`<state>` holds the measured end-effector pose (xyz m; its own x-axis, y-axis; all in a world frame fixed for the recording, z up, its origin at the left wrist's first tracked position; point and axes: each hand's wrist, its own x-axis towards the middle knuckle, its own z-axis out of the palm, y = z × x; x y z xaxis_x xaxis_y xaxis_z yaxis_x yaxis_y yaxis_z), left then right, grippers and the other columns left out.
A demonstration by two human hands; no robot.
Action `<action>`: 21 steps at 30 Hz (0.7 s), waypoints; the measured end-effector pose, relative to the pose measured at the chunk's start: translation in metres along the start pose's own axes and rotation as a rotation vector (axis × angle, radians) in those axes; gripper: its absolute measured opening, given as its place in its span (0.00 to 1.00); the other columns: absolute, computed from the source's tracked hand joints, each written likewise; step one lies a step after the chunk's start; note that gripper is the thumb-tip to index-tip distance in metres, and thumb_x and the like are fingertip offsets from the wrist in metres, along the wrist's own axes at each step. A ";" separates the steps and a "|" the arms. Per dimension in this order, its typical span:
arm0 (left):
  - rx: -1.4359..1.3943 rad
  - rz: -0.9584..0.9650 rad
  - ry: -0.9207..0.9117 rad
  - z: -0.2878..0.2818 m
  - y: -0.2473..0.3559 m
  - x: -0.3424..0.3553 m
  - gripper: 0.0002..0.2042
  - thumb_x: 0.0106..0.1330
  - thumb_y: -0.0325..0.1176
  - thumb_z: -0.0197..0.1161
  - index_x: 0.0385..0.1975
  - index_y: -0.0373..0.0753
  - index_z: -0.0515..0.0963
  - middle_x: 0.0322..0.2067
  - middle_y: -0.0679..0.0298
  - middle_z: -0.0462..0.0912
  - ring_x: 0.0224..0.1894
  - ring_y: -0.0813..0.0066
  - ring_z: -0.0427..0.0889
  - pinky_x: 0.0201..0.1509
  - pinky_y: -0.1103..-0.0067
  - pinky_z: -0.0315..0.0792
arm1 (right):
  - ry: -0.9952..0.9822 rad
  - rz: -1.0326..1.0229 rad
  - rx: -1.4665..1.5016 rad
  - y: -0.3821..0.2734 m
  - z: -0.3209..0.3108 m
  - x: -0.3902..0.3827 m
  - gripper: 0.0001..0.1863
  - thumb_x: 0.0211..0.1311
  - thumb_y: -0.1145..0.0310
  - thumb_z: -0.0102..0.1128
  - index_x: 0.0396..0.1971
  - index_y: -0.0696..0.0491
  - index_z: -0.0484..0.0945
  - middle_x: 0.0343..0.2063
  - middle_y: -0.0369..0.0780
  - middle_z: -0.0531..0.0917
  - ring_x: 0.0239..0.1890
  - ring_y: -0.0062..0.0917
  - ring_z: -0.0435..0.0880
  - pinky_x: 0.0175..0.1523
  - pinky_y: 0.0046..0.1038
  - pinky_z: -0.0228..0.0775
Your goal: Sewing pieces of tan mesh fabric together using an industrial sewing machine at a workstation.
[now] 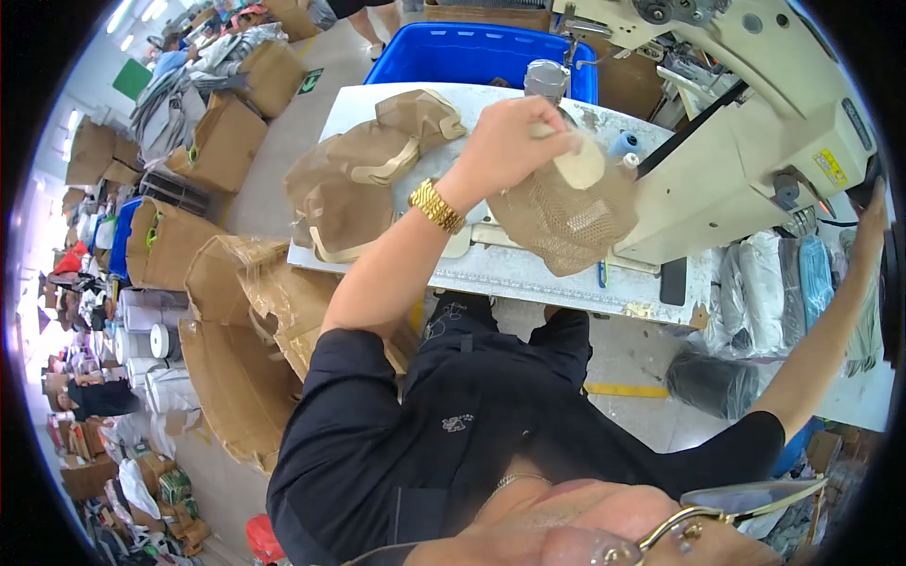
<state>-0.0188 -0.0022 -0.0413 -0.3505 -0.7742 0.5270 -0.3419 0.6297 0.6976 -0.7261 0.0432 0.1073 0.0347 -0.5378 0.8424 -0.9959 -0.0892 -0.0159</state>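
Note:
My left hand (519,141), wearing a gold watch, pinches a beige mesh piece (557,222) by its cream padded part (580,172), raised over the sewing table (453,278) near the needle area (571,66). More tan fabric pieces (349,184) with cream edging lie on the table's left. My right hand (868,208) reaches to the black part at the right end of the cream sewing machine (727,198); its fingers are mostly hidden at the frame's rim. A blue thread cone (623,143) stands beside the machine, and a dark phone (672,281) lies on the table.
A blue bin (444,47) stands behind the table. Open cardboard boxes (226,377) are at my left, and piled goods line the far left. Wrapped rolls (760,283) lie at my right. Another person (104,401) is at the far left; someone's legs (373,28) show at the top.

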 end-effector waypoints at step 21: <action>-0.277 -0.142 -0.047 0.001 -0.019 -0.058 0.08 0.64 0.32 0.64 0.38 0.36 0.84 0.32 0.59 0.86 0.32 0.75 0.83 0.40 0.78 0.75 | 0.236 0.635 0.757 -0.164 0.050 -0.059 0.32 0.71 0.45 0.46 0.52 0.63 0.75 0.46 0.44 0.82 0.46 0.26 0.78 0.54 0.27 0.67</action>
<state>0.0073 0.0312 -0.0856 -0.3585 -0.8454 0.3959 -0.1421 0.4685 0.8719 -0.5606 0.0478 0.0337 -0.5813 -0.4989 0.6428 -0.5070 -0.3958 -0.7657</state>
